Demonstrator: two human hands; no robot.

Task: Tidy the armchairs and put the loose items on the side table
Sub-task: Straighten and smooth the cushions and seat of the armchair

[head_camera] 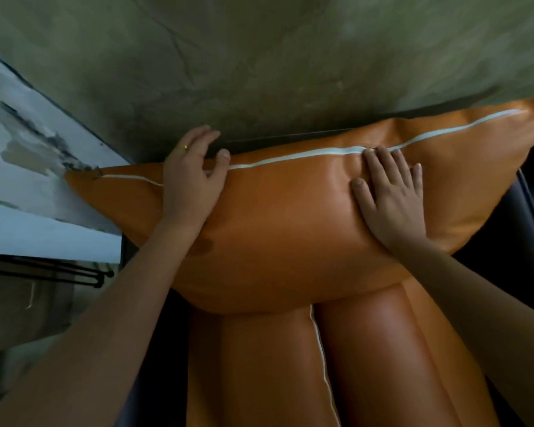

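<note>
The orange back cushion point(275, 229) stands at the far end of the armchair, leaning toward the grey-green wall point(259, 57), its lower edge resting on the orange seat cushion point(367, 349) in the near foreground; white piping point(305, 154) runs along its top seam. The left hand point(188, 180) hooks over the top edge at the left, fingers point(202, 135) loosely spread behind, thumb on the front; the right hand point(389, 195) lies flat on the face, fingers point(383, 158) spread, pressing a dent — neither is pinching anything. It looks soft, plump and light; the smooth leather-like cover is probably slippery, so the piped seam or the corners seem the surer hold. A framed picture point(28, 167) hangs at left.
</note>
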